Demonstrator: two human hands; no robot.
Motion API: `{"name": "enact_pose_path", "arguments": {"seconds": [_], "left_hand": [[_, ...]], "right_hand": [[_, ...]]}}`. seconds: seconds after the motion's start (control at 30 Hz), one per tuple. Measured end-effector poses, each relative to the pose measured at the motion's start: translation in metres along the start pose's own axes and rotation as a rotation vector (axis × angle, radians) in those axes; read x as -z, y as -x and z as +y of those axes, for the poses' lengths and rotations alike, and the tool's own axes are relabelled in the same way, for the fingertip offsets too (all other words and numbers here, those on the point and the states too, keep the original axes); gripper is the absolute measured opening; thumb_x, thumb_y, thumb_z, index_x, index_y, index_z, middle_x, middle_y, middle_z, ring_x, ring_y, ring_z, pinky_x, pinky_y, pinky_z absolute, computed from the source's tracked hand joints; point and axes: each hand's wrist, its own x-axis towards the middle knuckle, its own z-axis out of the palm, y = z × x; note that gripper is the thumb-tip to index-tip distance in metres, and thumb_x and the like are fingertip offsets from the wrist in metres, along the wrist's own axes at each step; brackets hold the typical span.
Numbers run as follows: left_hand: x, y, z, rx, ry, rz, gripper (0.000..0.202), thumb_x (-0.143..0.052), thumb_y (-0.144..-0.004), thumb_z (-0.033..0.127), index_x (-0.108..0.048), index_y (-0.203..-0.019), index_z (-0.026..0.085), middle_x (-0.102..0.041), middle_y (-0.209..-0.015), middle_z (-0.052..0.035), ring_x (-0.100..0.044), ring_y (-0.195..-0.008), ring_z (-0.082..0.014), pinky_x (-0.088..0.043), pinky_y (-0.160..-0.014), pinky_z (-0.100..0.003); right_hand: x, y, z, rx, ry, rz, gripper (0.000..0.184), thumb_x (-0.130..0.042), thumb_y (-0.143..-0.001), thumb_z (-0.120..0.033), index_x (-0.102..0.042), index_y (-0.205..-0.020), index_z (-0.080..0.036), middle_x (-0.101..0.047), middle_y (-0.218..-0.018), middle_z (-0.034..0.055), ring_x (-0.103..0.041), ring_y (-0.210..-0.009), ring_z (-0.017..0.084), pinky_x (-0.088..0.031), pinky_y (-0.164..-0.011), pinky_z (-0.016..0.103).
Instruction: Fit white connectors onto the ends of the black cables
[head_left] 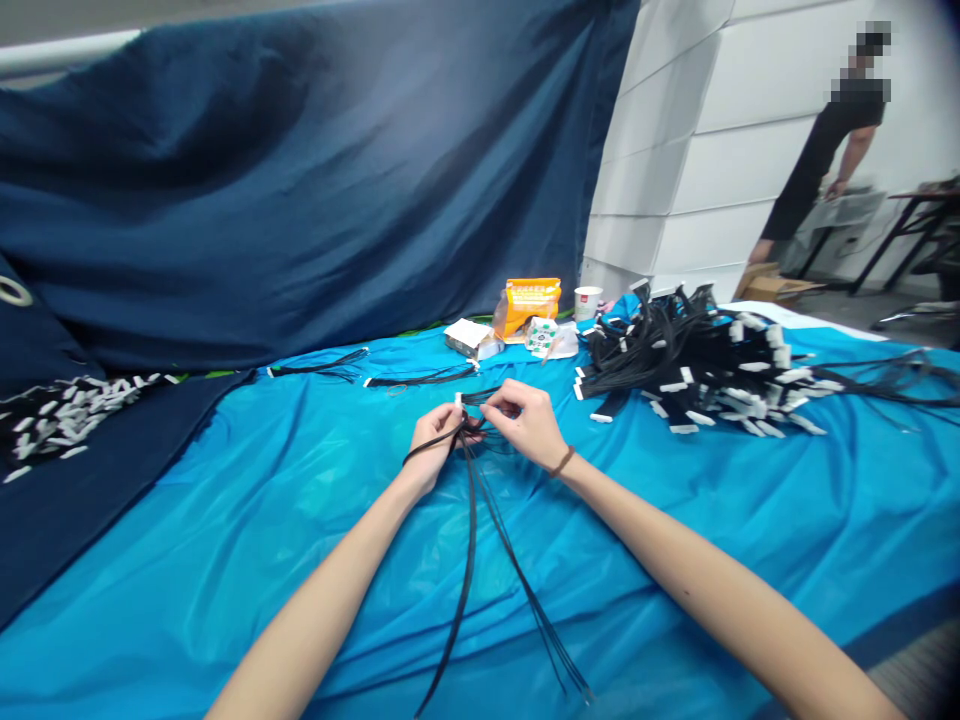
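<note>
- Left hand (433, 440) and right hand (525, 420) meet at frame centre, both pinching the top end of a bundle of black cable ties (480, 520); fingers pressed together on the strands, not spread
- The bundle's loose tails fan down toward the bottom centre of the frame, lying on the blue-covered worktop (675, 540)
- A short black tie (472, 398) with a white tip sits crosswise at the fingertips; looks like it is being wrapped round the bundle, closure not visible, so I'd call this bundle mid-binding
- Progress, judged: a big pile of black strips with white tags (697, 370) right of centre; can't tell if that is finished stock or raw supply
- Two flat black bunches (375, 372) lie just above the hands, well apart from the pile; can't tell if bound
- Scatter of small white pieces (67, 410) on dark cloth at the left edge
- Containers: orange pouch (529, 303) upright at upper centre, contents hidden; paper cup (587, 302) just right of it, inside not visible; small white box (472, 338) to its left, contents unclear
- Another person (832, 150) stands upper right, well away from the worktop
</note>
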Motion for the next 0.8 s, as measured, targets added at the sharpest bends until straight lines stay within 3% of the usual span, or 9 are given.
{"name": "enact_pose_path", "arguments": {"seconds": [0.8], "left_hand": [[0.0019, -0.0005, -0.003, 0.011, -0.035, -0.049, 0.037, -0.059, -0.068, 0.047, -0.055, -0.082, 0.013, -0.063, -0.075, -0.0032, -0.061, -0.062, -0.0147, -0.051, -0.065, -0.032]], "right_hand": [[0.0004, -0.0002, 0.0002, 0.03, 0.004, -0.034, 0.014, -0.056, -0.073, -0.017, -0.057, -0.059, -0.015, -0.047, -0.056, -0.0016, -0.042, -0.053, 0.009, -0.032, -0.052, 0.022]]}}
